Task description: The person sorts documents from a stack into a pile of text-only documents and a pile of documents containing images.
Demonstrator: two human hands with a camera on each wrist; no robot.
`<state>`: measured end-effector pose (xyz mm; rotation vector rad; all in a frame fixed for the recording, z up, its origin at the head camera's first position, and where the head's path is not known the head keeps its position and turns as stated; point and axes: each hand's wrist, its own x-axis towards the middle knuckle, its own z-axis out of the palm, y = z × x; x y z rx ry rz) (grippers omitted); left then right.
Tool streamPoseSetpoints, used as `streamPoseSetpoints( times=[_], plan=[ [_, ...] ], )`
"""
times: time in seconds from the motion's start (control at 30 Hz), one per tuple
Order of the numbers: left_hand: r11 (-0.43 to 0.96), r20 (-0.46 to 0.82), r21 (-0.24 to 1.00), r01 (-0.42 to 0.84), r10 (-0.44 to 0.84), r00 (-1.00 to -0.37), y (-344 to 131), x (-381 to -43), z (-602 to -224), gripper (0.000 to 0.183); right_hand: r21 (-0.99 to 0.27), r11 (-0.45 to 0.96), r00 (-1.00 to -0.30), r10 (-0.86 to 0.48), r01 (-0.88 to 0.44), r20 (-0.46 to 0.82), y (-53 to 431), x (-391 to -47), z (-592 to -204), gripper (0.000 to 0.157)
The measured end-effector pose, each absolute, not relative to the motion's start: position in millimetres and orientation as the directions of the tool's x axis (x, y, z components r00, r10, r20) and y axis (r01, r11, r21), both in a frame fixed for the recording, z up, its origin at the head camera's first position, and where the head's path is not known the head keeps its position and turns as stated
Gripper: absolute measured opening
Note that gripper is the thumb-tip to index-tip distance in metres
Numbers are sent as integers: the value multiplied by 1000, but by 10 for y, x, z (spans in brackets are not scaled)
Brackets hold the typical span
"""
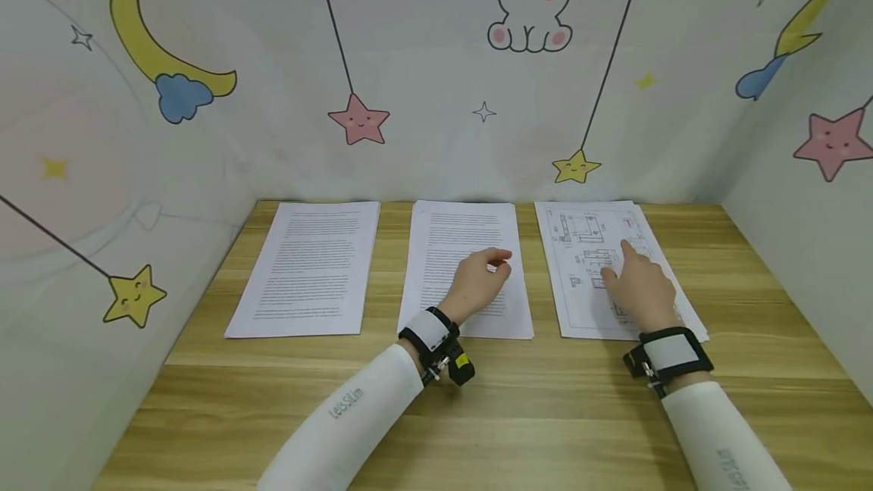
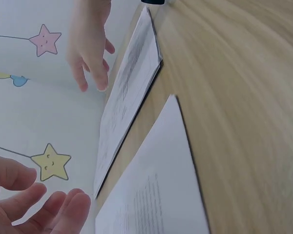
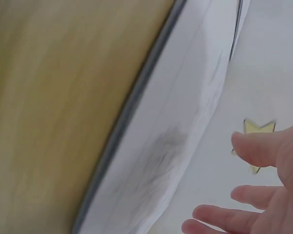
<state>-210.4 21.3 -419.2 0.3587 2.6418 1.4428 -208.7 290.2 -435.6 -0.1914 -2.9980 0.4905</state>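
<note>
Three stacks of paper lie side by side on a wooden table. Over the middle stack of printed text (image 1: 446, 248) hovers my left hand (image 1: 475, 283), fingers loosely bent and nothing between them. My right hand (image 1: 641, 290) is above the right stack of technical drawings (image 1: 580, 301), its index finger and thumb extended, holding nothing. In the left wrist view, the right hand (image 2: 90, 46) shows beside the drawing stack (image 2: 129, 92) with fingers apart. The right wrist view has the right fingers (image 3: 256, 148) spread clear of the sheets (image 3: 185, 97).
Another stack of printed text (image 1: 310, 271) lies at the left of the wooden table (image 1: 518, 415). Behind stands a white wall sheet (image 1: 423, 44) with cartoon stars, a moon and a rabbit. Wrist cameras on black straps (image 1: 671, 354) sit on both wrists.
</note>
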Motion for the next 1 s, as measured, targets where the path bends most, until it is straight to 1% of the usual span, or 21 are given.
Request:
streamPoseSetpoints(
  times=[0.23, 0.43, 0.73, 0.87, 1.0],
  plan=[
    [534, 51, 834, 140, 178, -983, -133, -2185, -4068, 33, -349, 937, -974, 67, -13, 215, 2575, -2107, -4268, 67],
    [605, 81, 787, 125, 100, -992, -439, -2214, -4093, 33, -343, 933, -955, -2, -109, 298, 2227, -2077, -4223, 64],
    [662, 84, 745, 86, 34, -996, -864, -2188, -4081, 35, -281, 937, -928, -96, -206, 360, 1726, -2052, -4203, 63],
    [673, 92, 735, 89, 30, -995, -1028, -2176, -4037, 37, -287, 925, -914, -128, -250, 386, 1563, -2051, -4188, 63],
    [688, 107, 719, 97, 28, -994, -1194, -2163, -4017, 38, -291, 920, -912, -137, -262, 386, 1441, -2044, -4189, 64]
  ],
)
